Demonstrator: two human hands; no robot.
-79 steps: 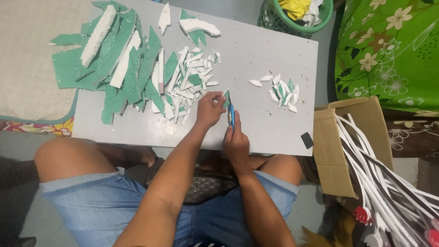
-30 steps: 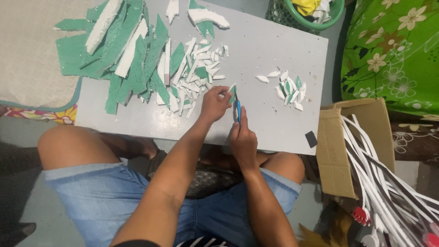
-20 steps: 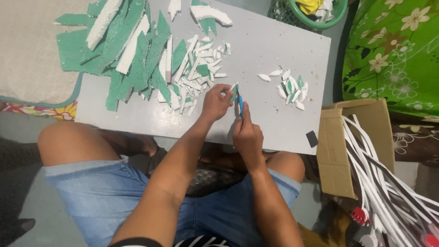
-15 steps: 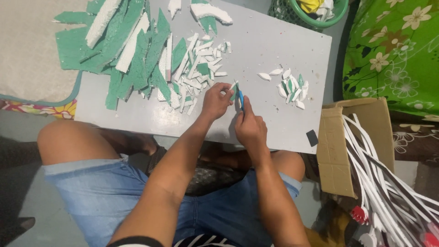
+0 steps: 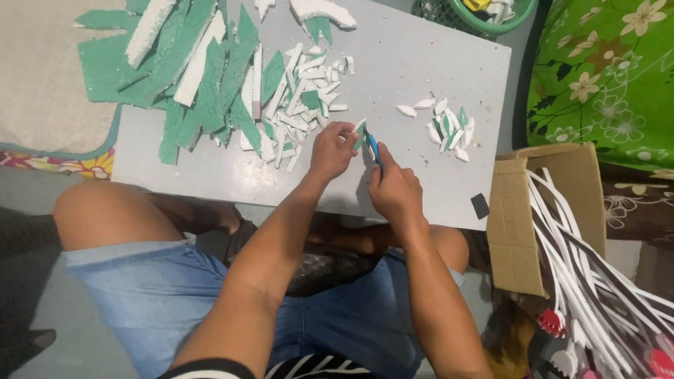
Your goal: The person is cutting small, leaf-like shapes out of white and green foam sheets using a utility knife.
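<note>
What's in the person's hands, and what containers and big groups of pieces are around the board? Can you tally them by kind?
Blue-handled cutters: 1, in the right hand at
Small foam pieces being held: 1, in the left hand at
Heaps of green-and-white pieces on the grey board: 2, the large heap and the small pile
Cardboard boxes: 1
Green baskets: 1
Total: 6

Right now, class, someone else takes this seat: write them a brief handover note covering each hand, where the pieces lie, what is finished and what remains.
Left hand pinches a small foam piece on the grey board.
Right hand holds a blue cutter, blade against that piece.
Done: a small pile of leaf-shaped cuts lies to the right.
Left: a heap of short strips and large green-and-white offcuts on the left side are uncut.
</note>
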